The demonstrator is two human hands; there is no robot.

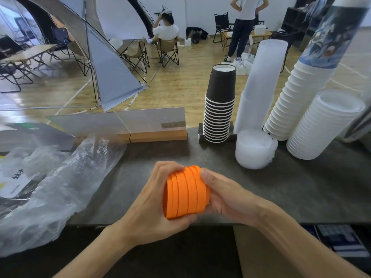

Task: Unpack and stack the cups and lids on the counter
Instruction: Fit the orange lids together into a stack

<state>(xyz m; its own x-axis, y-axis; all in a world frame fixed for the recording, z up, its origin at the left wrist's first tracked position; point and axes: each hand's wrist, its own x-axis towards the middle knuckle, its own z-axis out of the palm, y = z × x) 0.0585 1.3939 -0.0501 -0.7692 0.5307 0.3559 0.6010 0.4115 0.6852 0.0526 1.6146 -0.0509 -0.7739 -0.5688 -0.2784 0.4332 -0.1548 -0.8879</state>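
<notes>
Both hands on orange lids stack (186, 192), held just above counter (261, 193) near front edge. Left hand (152, 199) fingers curled round stack's left end, right hand (224, 197) w/ thumb on top, fingers curled underneath, mostly hidden. Lid count hard to tell; faces covered by palms. Stack on its side, long axis approx. left-right. Crumpled plastic bag (66, 177) at left, cut off by frame.
</notes>
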